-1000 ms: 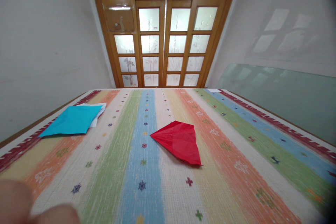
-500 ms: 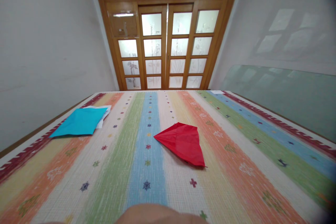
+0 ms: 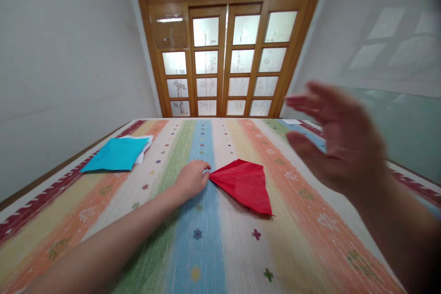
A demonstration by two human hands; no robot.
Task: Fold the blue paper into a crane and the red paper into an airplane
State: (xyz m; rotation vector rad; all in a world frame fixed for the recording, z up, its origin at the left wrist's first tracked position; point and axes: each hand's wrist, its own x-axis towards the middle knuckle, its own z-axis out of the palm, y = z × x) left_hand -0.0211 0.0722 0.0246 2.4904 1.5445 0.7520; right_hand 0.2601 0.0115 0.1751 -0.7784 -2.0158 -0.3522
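Hidden or unclear: The right hand [image 3: 339, 140] is blurred and seen close to the camera, so its finger outlines are soft; its forearm is cut off by the lower right edge. The left forearm is cut off at the bottom left corner. Part of the white paper [image 3: 144, 147] is covered by the sheet above it. The glass of the wooden doors [image 3: 227, 62] is frosted, and nothing behind it can be made out.

Left grip: The left hand [image 3: 191, 179] is laid low on the surface with the fingers loosely curled. Its fingertips are met by the pointed left tip of the red folded paper [image 3: 245, 184]; whether that tip is pinched or only touched cannot be told.

Right grip: The right hand is held in the air with the fingers spread and the thumb apart, released, and nothing is grasped or touched by it. It is seen above and to the right of the red folded paper, well clear of the surface.

Red paper: It is laid flat as a pointed, triangular fold on the striped cloth [image 3: 213, 239], across the pale and orange stripes just right of the blue one, near the middle of the counter.

Surroundings: A blue paper sheet [image 3: 117, 155] is laid near the left edge of the cloth, well apart from both hands, on top of the white paper. A green glass panel [image 3: 409, 124] is leaned along the right wall. Nothing is placed between the left hand and the red paper.
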